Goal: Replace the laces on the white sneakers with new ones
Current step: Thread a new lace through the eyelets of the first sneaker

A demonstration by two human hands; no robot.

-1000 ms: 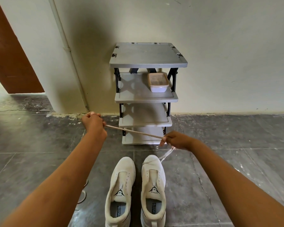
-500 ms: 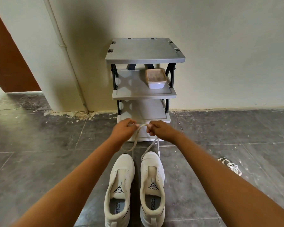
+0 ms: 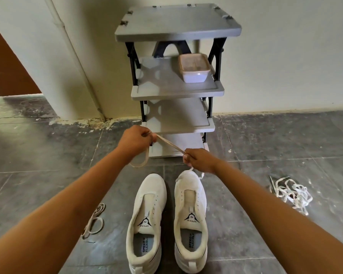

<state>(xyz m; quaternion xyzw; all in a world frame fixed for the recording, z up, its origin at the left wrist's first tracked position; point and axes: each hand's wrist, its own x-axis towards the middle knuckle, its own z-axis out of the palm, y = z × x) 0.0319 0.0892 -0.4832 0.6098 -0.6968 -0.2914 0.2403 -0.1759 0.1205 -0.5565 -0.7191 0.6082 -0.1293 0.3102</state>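
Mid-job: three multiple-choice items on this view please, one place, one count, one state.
1. Where is the white lace pile? A on a table; B on the floor, right of the sneakers; C inside a sneaker.
2. How many sneakers stand there? A one; B two; C three.
3. The beige lace between left hand and right hand is: A taut; B sagging onto the floor; C knotted.
Answers: 1 B, it lies on the floor at right. 2 B, a pair side by side. 3 A, both hands pinch it straight.
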